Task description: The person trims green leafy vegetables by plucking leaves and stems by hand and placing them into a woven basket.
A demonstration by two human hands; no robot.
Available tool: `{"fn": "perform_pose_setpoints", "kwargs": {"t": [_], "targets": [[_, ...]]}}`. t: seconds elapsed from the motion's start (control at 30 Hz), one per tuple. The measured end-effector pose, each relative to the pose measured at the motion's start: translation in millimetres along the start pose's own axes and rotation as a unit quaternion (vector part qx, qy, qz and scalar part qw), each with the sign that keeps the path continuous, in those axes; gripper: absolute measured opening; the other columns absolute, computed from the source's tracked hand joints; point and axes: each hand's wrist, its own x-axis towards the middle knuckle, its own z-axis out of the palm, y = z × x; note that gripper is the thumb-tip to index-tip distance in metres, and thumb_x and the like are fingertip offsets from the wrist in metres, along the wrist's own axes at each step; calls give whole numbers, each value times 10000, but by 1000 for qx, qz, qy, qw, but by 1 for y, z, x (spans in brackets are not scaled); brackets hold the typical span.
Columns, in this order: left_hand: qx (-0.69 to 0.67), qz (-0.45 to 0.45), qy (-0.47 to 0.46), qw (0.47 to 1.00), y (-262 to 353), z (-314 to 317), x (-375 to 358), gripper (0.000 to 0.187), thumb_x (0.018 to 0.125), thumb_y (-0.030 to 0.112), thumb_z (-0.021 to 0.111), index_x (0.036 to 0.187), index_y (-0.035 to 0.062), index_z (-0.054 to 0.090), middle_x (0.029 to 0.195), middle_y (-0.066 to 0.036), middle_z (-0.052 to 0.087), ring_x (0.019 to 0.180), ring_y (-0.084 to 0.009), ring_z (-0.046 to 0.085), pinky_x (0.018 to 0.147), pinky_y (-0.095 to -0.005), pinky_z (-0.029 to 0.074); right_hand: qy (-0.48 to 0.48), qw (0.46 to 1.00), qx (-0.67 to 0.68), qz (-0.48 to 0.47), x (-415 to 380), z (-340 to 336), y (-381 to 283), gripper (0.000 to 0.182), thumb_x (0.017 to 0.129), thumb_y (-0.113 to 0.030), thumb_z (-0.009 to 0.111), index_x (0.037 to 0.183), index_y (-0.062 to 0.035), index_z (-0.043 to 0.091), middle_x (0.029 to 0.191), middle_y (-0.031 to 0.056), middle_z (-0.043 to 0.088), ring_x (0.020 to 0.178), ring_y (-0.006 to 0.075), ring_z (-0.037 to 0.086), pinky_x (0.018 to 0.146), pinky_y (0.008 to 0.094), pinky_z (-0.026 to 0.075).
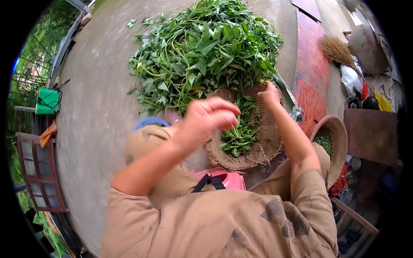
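A big heap of green leafy vines (206,47) lies on the ground in front of me. At its near right edge, my right hand (270,95) is closed on a leafy stem, its fingertips partly among the leaves. My left hand (208,117), slightly blurred, is raised over the near side of the woven basket (269,139). Its fingers are curled in, and whatever they may hold is hidden. Inside the basket lie loose picked leaves (238,139), below and right of my left hand.
A pink plastic stool (232,179) shows between my legs. By my left knee is a blue basin (150,123), partly covered. A round basket with chopped greens (325,142) stands at my right knee. Farther right are a red board (310,73) and a straw broom (335,49).
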Motion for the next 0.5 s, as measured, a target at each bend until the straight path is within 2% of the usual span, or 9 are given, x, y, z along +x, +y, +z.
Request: {"fn": "perform_pose_setpoints", "kwargs": {"t": [0.07,0.13,0.2,0.23,0.3,0.33,0.4,0.47,0.5], "targets": [[61,23,-12,998,-50,6,23,201,879,147,640,1032,20,670,858,-35,691,763,-81,632,681,-220,508,55,996,-64,21,24,-10,0,662,756,-160,710,1351,-167,422,1251,134,540,1102,330,581,903,435,488],[159,-109,-20,981,-58,0,21,197,887,154,635,1034,28,669,848,-16,684,761,-62,618,665,-204,502,107,988,-111,3,61,-12,8,627,783,-99,639,1355,-165,391,1246,146,525,1048,353,594,851,448,505],[59,-171,-55,982,-50,-7,30,196,889,159,632,1030,28,670,844,-6,684,738,-49,604,640,-197,496,123,973,-194,-29,100,-16,4,699,814,-59,579,1439,-188,292,1281,163,502,1013,342,604,813,447,511],[66,-185,-57,979,-38,-7,36,203,897,138,629,1054,12,658,879,-20,682,769,-58,603,679,-210,501,139,962,-233,-44,115,-16,1,727,818,-55,573,1459,-195,261,1295,168,492,1015,336,604,811,441,512],[50,-148,-55,986,-31,-9,43,210,903,116,623,1077,1,646,909,-35,679,804,-68,605,714,-219,502,152,941,-290,-85,138,-14,-9,821,829,-44,552,1511,-253,145,1361,152,448,1053,319,584,811,422,512],[41,-129,-52,989,-30,-11,45,214,905,105,621,1088,-4,640,925,-42,677,822,-73,606,732,-224,503,150,936,-286,-138,149,-8,-18,810,830,-47,549,1508,-264,162,1369,143,442,1067,322,575,815,417,512],[27,-162,-55,985,-28,-16,48,224,912,83,613,1111,-17,626,955,-49,668,864,-83,603,773,-236,501,145,919,-275,-242,167,5,-38,789,831,-53,544,1501,-286,196,1384,126,430,1094,328,557,825,407,510],[28,-180,-54,982,-28,-15,48,222,913,86,614,1110,-14,628,948,-41,666,857,-79,599,765,-237,501,41,937,-254,-236,167,15,-72,697,848,-68,524,1465,-291,290,1359,112,454,1119,328,538,851,397,503],[22,-179,-65,981,-30,-13,47,224,912,86,617,1112,-14,628,943,-36,663,853,-73,594,760,-238,498,-40,945,-256,-199,164,14,-93,508,860,-81,502,1350,-211,480,1312,124,491,1108,318,543,860,386,503]]}}
